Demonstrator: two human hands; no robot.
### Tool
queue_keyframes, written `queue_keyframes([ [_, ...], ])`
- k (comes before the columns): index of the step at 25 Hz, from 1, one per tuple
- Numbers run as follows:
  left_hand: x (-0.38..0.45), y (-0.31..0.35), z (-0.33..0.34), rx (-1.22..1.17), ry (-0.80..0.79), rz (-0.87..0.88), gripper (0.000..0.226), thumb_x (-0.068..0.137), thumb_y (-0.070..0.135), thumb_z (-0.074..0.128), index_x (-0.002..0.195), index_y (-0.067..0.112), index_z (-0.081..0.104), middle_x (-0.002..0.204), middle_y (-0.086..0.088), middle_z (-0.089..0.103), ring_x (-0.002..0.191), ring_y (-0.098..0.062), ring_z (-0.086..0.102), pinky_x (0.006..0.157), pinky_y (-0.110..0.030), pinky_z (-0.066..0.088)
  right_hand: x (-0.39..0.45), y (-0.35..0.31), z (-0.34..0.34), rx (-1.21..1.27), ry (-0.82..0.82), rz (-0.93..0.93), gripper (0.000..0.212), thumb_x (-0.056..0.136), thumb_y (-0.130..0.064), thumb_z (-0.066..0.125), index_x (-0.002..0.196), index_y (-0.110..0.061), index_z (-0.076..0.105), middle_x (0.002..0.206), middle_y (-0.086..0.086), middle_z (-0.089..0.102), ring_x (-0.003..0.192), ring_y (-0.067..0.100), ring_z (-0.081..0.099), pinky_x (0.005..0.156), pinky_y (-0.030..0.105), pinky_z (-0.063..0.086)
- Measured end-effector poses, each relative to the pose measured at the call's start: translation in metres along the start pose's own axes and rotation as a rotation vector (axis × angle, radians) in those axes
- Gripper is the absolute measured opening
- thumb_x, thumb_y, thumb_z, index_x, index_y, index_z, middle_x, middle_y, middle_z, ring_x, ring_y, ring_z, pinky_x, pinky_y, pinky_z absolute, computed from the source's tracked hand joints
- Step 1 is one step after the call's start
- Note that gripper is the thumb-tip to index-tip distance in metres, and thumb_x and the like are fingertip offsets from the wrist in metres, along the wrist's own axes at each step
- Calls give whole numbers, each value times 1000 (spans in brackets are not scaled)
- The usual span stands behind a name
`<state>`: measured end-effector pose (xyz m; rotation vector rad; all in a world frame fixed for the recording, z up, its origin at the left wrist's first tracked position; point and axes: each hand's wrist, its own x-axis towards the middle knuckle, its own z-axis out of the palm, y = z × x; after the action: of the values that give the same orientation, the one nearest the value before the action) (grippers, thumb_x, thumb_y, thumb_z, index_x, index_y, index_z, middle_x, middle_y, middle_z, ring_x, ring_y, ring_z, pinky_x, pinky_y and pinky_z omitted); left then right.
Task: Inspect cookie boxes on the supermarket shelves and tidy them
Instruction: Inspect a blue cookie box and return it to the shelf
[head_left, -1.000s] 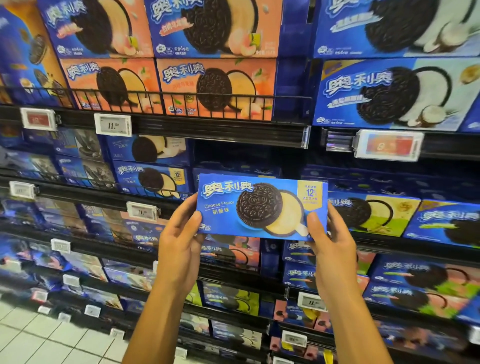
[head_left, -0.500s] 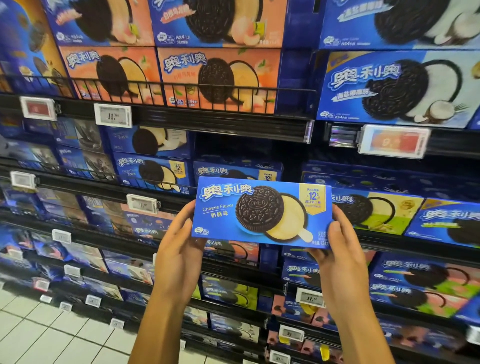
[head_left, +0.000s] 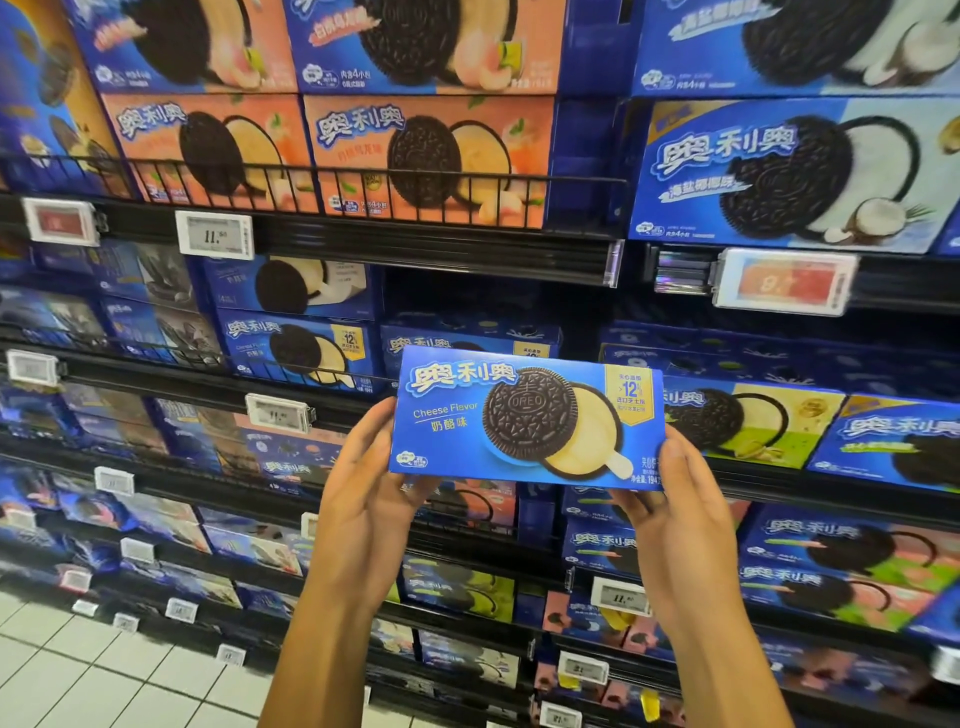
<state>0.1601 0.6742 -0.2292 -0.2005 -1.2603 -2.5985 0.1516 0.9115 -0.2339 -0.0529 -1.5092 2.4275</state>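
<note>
The shelves (head_left: 467, 249) fill the view in at least five tiers, packed with cookie boxes. On the top tier, from 10 to 12 o'clock, stand two orange boxes (head_left: 431, 161) behind a wire rail; one coconut box (head_left: 789, 171) sits at 2 o'clock. One cheese box (head_left: 524, 415) is held up at centre, face toward the camera, clear of the shelf. The left hand (head_left: 363, 499) grasps its left end at 8 o'clock of it; the right hand (head_left: 680, 514) grasps its right end at 4 o'clock, thumb on the front.

A supermarket aisle: stocked shelves (head_left: 415, 244) of cookie boxes (head_left: 426, 156) with electronic price tags (head_left: 214, 235) clipped along the edges
</note>
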Motion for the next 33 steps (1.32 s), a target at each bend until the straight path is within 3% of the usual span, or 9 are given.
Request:
queue_keyframes([
  [5, -2, 4, 4, 32, -69, -18, 85, 73, 44, 81, 141, 7, 47, 140, -15, 55, 118, -24, 55, 90, -39, 51, -1, 3, 0, 84, 36, 89, 40, 93, -43, 49, 121, -21, 67, 110, 1, 75, 92, 13, 69, 84, 36, 55],
  [8, -2, 1, 5, 12, -140, -68, 65, 76, 47, 79, 130, 17, 61, 131, -8, 63, 113, -19, 62, 79, -32, 56, 0, 3, 1, 164, 74, 148, 30, 102, -35, 46, 114, -20, 68, 105, 2, 76, 91, 13, 70, 80, 36, 54],
  [12, -2, -3, 4, -3, -153, -101, 53, 77, 49, 78, 122, 24, 66, 130, -5, 64, 111, -20, 65, 76, -35, 58, 1, 3, -1, 166, 81, 127, 33, 100, -35, 48, 121, -16, 65, 107, 3, 75, 93, 13, 71, 76, 34, 56],
  [17, -2, 5, 17, 54, -161, -79, 61, 80, 52, 74, 132, 25, 58, 133, -4, 63, 113, -20, 65, 80, -38, 58, 3, 12, -4, 204, 36, 174, 35, 95, -37, 55, 120, -17, 68, 116, 6, 74, 101, 17, 69, 89, 41, 54],
  [20, -3, 8, 30, 205, -192, -63, 58, 87, 51, 63, 139, 28, 51, 135, -3, 62, 116, -20, 63, 88, -43, 57, 4, 27, -4, 181, 35, 249, 27, 103, -23, 50, 123, -14, 65, 115, 8, 74, 94, 14, 70, 84, 37, 55],
  [23, -7, 10, 40, 270, -183, -82, 59, 87, 47, 62, 142, 33, 47, 136, 2, 62, 121, -18, 61, 95, -44, 52, 3, 39, -1, 323, 80, 360, 27, 103, -18, 49, 123, -9, 64, 108, 7, 74, 90, 18, 70, 79, 36, 57],
  [28, -17, 15, 62, 410, -288, 8, 47, 83, 46, 65, 129, 47, 57, 129, 11, 65, 117, -10, 63, 87, -22, 54, -5, 54, 6, 623, 84, 531, 27, 91, -13, 57, 115, -3, 60, 106, 19, 61, 83, 25, 56, 93, 44, 53],
  [30, -20, 14, 67, 421, -296, 30, 50, 81, 44, 66, 130, 43, 57, 128, 10, 66, 118, -12, 63, 90, -23, 53, -8, 57, 7, 664, 105, 541, 25, 82, -14, 61, 106, -4, 61, 102, 19, 59, 85, 27, 53, 107, 48, 43],
  [33, -23, 13, 71, 431, -298, 34, 56, 83, 39, 67, 137, 35, 52, 130, 8, 65, 121, -13, 61, 97, -26, 52, -10, 57, 7, 708, 119, 541, 28, 81, -15, 61, 108, -6, 61, 107, 18, 60, 95, 29, 52, 114, 49, 35],
])
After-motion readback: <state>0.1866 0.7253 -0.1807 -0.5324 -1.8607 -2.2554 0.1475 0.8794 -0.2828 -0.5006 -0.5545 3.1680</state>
